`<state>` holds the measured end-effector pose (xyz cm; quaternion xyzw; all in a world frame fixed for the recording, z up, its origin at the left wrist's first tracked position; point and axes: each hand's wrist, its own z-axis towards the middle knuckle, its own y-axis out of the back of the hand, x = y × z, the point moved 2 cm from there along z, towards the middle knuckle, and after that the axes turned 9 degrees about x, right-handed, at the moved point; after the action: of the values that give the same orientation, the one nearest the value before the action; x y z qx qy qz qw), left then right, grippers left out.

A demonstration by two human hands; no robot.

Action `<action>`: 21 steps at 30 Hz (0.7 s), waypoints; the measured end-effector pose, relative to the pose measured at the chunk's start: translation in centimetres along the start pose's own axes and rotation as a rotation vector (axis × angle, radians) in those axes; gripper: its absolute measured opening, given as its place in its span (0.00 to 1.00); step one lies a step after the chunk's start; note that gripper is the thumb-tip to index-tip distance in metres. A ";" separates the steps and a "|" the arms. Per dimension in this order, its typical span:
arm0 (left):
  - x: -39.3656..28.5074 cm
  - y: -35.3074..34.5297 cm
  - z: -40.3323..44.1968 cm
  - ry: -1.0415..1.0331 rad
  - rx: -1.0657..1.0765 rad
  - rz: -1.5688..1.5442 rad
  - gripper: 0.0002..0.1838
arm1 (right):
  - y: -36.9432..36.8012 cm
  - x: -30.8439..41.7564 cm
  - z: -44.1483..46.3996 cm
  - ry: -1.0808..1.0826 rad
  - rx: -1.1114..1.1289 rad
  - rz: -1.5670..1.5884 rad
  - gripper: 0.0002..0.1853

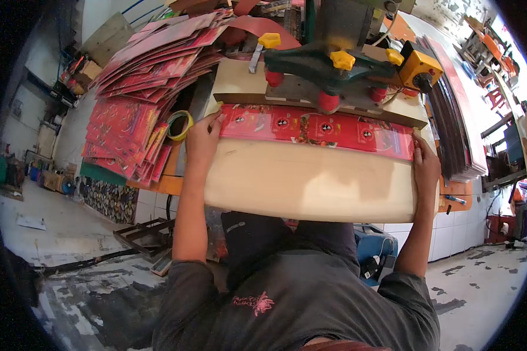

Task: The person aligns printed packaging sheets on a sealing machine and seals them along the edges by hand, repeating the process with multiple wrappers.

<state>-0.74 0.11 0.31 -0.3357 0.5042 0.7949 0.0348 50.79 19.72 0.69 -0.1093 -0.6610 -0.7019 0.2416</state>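
Note:
A long red printed sheet (319, 126) with repeated round emblems lies across a pale cream board (310, 175), under the front of a dark green press (328, 73). At its left end, my left hand (205, 133) is closed on the sheet's corner. My right hand (425, 159) is closed at the other end, with its fingertips on the sheet's edge and the rest of the hand along the board's side. Both hands' undersides are hidden. Behind the sheet, a brown strip (246, 102) runs along the press.
Stacks of red printed sheets (140, 88) pile up on the left, beside a roll of yellow tape (180, 125). To the right stands another tall stack of sheets (459, 117). A yellow control box (420, 69) and yellow knobs (342, 59) are on the press. A pen (455, 199) lies at the right table edge.

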 end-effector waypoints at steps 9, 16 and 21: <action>-2.1 2.4 -3.1 0.060 0.161 -0.077 0.23 | 1.1 0.9 -2.8 0.207 0.030 0.106 0.18; -0.1 0.6 -4.8 -0.143 0.086 -0.108 0.19 | 0.1 1.0 -5.2 0.103 -0.131 -0.046 0.14; -2.5 1.8 -5.1 -0.159 0.074 0.098 0.14 | 0.5 1.6 -5.7 0.118 -0.149 0.015 0.14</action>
<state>3.00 -4.28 1.73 -0.2451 0.5448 0.8005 0.0483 50.60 13.81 1.29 -0.0901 -0.5909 -0.7525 0.2766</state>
